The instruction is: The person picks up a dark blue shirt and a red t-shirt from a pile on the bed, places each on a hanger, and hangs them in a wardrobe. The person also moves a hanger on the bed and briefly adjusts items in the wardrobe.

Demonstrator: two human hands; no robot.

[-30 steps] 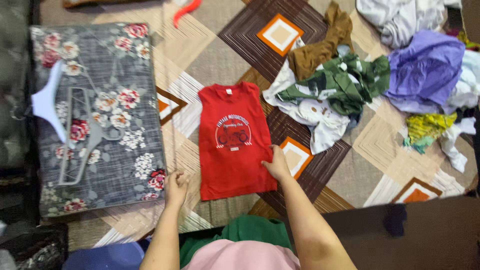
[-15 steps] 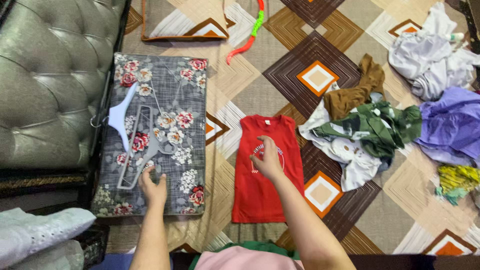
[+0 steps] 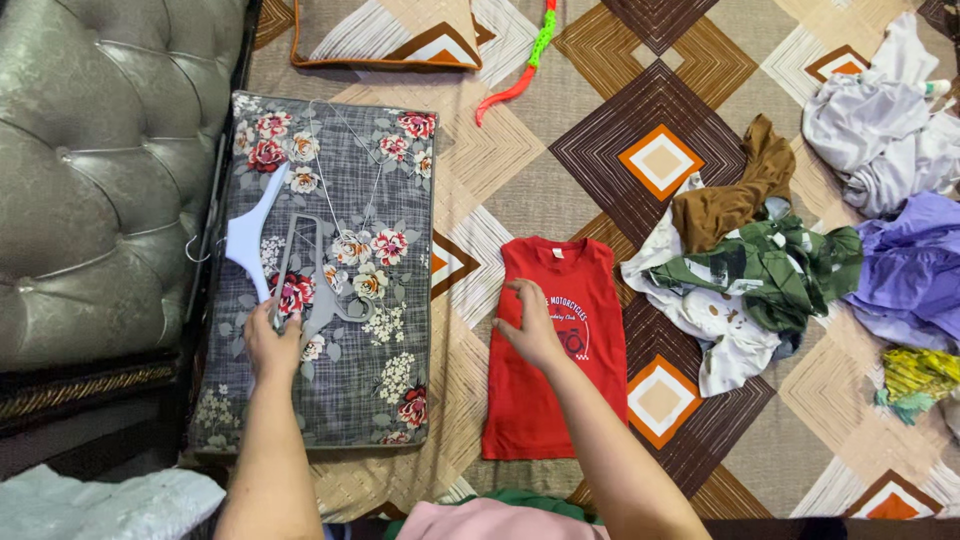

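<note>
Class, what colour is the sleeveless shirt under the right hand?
Red shirt, with a round print, in the head view.

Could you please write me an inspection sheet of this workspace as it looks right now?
Surface: patterned bedspread with brown, beige and orange diamonds.
Job's things: red sleeveless shirt lying flat; grey hanger and white hanger on a grey floral case.
Clutter: heap of clothes to the right, with a brown garment, a green camouflage garment, a purple garment and pale ones; a red and green strip near the top.
Grippers: left hand rests on the grey hanger; right hand lies on the red shirt, fingers spread.
Cables: nothing seen.
Surroundings: grey tufted headboard on the left; matching pillow at the top.
</note>
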